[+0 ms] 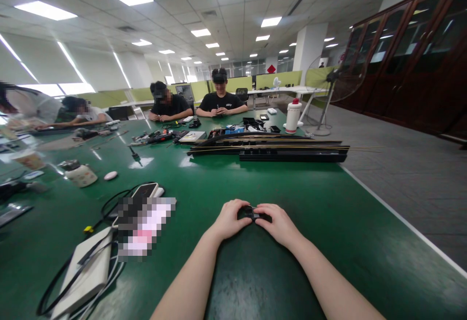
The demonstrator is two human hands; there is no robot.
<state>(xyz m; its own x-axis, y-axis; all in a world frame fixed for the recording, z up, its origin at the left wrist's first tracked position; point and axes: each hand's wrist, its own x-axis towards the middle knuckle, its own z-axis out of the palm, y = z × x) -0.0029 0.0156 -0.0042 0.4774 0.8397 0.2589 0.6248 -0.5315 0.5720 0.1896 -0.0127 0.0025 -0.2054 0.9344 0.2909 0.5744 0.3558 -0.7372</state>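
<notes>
My left hand (230, 219) and my right hand (278, 222) rest together on the green table (328, 213), just in front of me. Both have their fingers curled around one small black part (250, 212), which shows only between the thumbs. The rest of that part is hidden by my fingers.
Long black rails (277, 151) lie across the table ahead. At my left are a white device with black cables (87, 274), a phone (144, 191), and a cup (82, 175). A white bottle (292, 115) stands far right. Several people sit at the far and left sides. The table edge runs along my right.
</notes>
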